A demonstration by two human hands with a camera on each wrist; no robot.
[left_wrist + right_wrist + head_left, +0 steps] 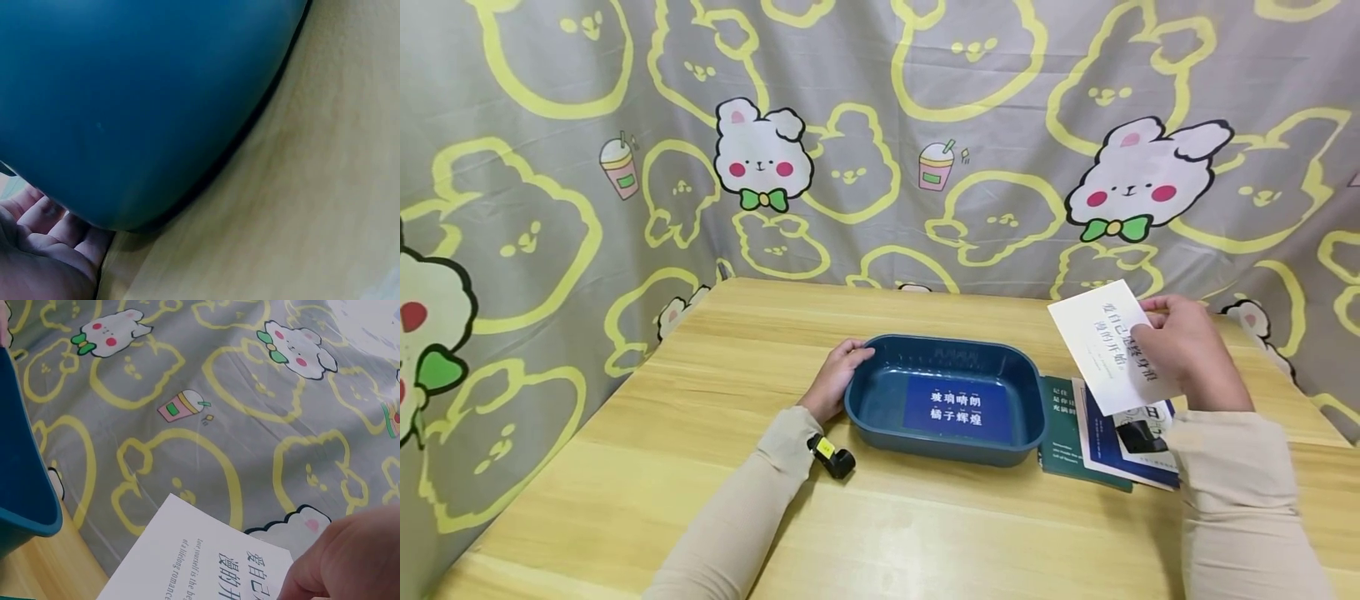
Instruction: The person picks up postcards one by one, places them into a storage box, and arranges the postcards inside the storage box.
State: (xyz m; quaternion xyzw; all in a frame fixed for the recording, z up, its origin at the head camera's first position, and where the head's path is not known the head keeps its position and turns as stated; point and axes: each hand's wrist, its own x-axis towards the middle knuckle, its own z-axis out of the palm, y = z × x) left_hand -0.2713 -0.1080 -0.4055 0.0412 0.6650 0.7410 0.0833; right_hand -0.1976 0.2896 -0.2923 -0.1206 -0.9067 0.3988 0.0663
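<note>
A dark blue plastic basin [880,433] sits on the table, with a blue card [958,408] printed in white characters lying flat on its bottom. My left hand [835,379] grips the basin's left end, fingertips at the rim; in the left wrist view its fingers [47,219] lie against the blue wall. A white card [1093,350] with printed characters is pinched by its right edge in my right hand [1183,346]. It is tilted above the table, right of the basin. Part of its print is behind the thumb.
Right of the basin lie overlapping cards: a green card [1063,442], a dark blue card [1099,442] and a white card with black drawing [1157,417], partly behind the right wrist. A patterned grey curtain [865,83] hangs behind the wooden table [647,425].
</note>
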